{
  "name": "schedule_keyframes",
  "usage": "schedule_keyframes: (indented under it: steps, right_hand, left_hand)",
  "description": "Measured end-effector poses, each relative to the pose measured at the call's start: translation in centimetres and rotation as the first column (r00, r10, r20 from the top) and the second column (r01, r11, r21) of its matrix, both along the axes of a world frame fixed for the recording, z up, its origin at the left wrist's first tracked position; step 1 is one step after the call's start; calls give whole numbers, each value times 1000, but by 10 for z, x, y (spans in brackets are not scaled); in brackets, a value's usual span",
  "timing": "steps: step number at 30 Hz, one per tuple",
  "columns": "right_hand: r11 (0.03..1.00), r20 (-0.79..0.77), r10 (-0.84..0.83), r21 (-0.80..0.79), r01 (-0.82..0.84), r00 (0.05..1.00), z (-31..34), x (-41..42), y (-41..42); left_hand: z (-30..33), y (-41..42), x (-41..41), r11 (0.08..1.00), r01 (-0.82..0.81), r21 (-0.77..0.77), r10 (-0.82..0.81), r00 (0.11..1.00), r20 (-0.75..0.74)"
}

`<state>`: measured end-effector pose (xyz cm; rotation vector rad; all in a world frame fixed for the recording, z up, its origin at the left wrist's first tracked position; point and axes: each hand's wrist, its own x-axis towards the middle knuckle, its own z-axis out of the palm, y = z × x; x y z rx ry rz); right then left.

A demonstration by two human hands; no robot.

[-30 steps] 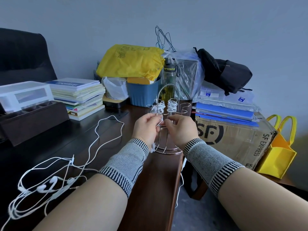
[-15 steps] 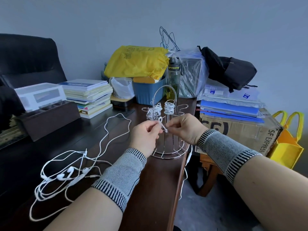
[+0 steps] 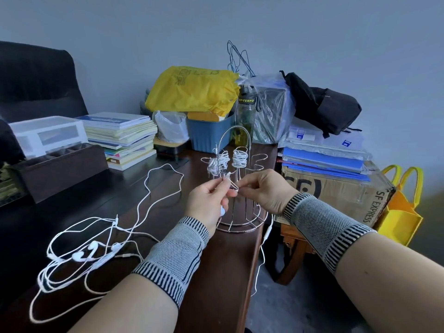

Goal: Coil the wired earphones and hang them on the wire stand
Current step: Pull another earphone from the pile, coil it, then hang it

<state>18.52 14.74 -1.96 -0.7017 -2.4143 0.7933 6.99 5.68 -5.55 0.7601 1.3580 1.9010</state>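
Head view: we see both hands raised in front of the wire stand point(image 3: 240, 207), which sits at the right edge of the dark table point(image 3: 223, 272). The left hand point(image 3: 207, 204) pinches a white earphone cable point(image 3: 262, 258) between thumb and curled fingers, and an earbud shows below its palm. The right hand point(image 3: 266, 191) pinches the same cable just beside the left fingertips. From the hands the cable drops over the table edge, with its inline remote hanging beside the stand base. Two coiled earphones point(image 3: 229, 161) already hang on the stand's upper hooks. We note a loose tangle of earphones point(image 3: 91, 253) lying on the table, left of the left forearm and well apart from the stand.
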Motion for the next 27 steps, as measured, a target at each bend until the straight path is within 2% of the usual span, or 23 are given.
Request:
schedule_keyframes:
  steps: [4,9,13,15,19,24,27]
  right_hand:
    - [996,8,-55,74,55,998,-2,-3,4]
    - [988,-17,-141,56,141,990,-4,-5,-9]
    - [964,-147,-223,-182,195,964,0,7,-22]
    - [954,-170,-231,-231,190,958,5,16,-30]
    - [978,-187,-199,-107,182,962,9,22,-41]
    - [981,-207,-184,21,192,961,1,9,-45]
    - [977,-202,-192,52,206,960,-3,5,-46]
  left_hand:
    - [-2,-6,13,996,-88,-17,86,993,-78]
    - [-7,-8,27,980,-197,11,197,972,-129]
    - [-10,-11,27,973,-231,12,228,946,-229]
    - [-11,-10,27,973,-232,7,227,941,-250]
    - [-12,-10,28,973,-231,-4,221,937,-269]
    - [-9,-13,29,986,-169,-6,165,969,-183]
    - [-8,-13,28,984,-175,-19,168,967,-190]
